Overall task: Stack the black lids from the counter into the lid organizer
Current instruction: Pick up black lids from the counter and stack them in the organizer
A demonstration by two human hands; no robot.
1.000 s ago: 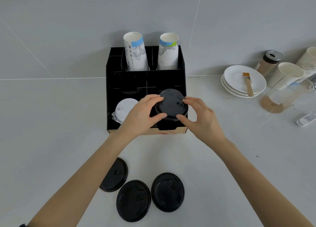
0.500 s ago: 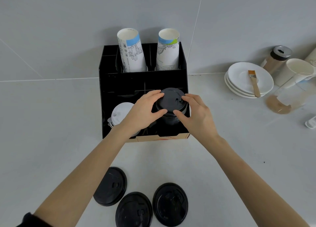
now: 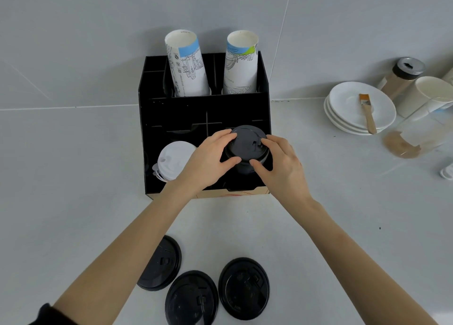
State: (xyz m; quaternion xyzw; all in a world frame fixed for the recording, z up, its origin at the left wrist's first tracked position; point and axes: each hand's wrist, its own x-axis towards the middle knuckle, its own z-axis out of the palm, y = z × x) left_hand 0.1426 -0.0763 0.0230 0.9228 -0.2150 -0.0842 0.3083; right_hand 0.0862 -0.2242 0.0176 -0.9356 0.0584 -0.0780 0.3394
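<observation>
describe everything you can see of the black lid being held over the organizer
The black lid is round, matte, plastic-looking, with a raised rim and a small sip-tab moulding near its right edge. It faces top up, roughly level, over the front right compartment of the black organizer, apparently atop a stack of like lids. The left hand grips its left edge, the right hand its right edge, thumbs at the near rim. White lids sit in the neighbouring compartment, not touching it.

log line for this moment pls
both hands: left hand, right hand | holding round black plastic lid | over black organizer front-right slot
</observation>
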